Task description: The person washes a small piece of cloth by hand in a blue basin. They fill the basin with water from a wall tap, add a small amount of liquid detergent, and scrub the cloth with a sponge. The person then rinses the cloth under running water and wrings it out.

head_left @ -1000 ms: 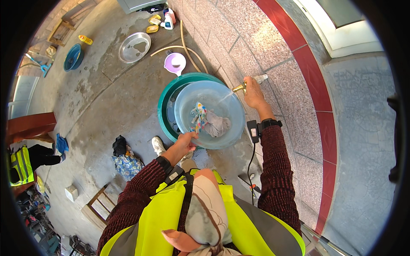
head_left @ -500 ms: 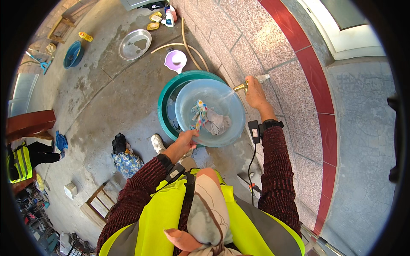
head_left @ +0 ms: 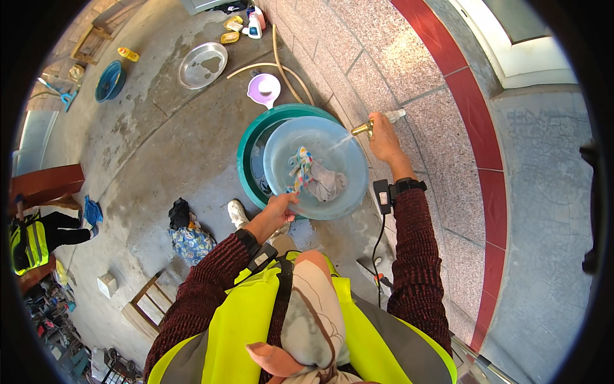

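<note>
Light-blue basin (head_left: 286, 137) under running tap; both your hands engaged.
Your left hand (head_left: 279, 210) is closed on the basin's near-left rim, beside the tail of a patterned cloth (head_left: 300, 168); whether the fingers also pinch that cloth, cannot tell. Your right hand (head_left: 385, 139) is wrapped around the brass tap (head_left: 363, 128) at the wall (head_left: 358, 73), its spout at the basin's far-right edge, water spraying inward. Patterned cloth and grey cloth (head_left: 327, 185) lie together in the basin, nearer its near edge than its far one. The basin overlaps a green tub (head_left: 245, 157), leaving that tub's left and far edges showing; resting on it or held above, cannot tell. Purple dipper (head_left: 263, 88) sits just past the tub's far edge.
</note>
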Demonstrator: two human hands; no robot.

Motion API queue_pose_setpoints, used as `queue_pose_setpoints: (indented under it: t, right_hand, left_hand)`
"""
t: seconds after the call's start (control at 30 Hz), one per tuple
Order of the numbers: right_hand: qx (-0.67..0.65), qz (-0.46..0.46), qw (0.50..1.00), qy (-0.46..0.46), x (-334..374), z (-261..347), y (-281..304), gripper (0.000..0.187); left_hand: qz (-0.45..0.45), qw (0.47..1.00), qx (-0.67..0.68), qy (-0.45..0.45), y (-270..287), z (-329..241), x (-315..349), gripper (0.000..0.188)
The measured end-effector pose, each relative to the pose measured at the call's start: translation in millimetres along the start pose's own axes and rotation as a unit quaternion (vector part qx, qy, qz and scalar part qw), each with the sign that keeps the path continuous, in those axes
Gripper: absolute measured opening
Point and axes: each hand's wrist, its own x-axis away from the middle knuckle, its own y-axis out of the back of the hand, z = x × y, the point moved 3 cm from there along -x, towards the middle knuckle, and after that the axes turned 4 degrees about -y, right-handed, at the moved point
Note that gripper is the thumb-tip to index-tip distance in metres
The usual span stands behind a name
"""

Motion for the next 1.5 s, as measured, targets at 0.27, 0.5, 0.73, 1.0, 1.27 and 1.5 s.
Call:
queue_pose_setpoints:
  t: [0.27,0.5,0.73,1.0,1.27,1.5]
  right_hand:
    - [-0.008,-0.011,1.0,0.006,0,1,0,0.045]
    - [0.003,-0.003,1.0,0.006,-1,-1,-1,0.045]
    - [-0.002,-0.002,1.0,0.009,0,0,-1,0.051]
    - [-0.003,-0.008,1.0,0.015,-1,-1,-1,0.051]
    - [-0.006,-0.007,1.0,0.013,0,1,1,0.048]
    - [-0.003,-0.02,0.999,0.029,-1,0,0,0.046]
  left_hand:
    - [0.001,1.0,0.0,-0.008,-2,-3,4,0.032]
    - [-0.006,1.0,-0.004,-0.007,-1,-4,4,0.033]
    - [0.003,1.0,-0.004,-0.007,-1,-4,4,0.032]
    - [0.001,1.0,-0.016,-0.007,-1,-3,3,0.03]
    - [0.013,1.0,-0.009,-0.02,-3,-2,7,0.026]
    - [0.02,0.999,-0.02,-0.031,-5,-4,11,0.021]
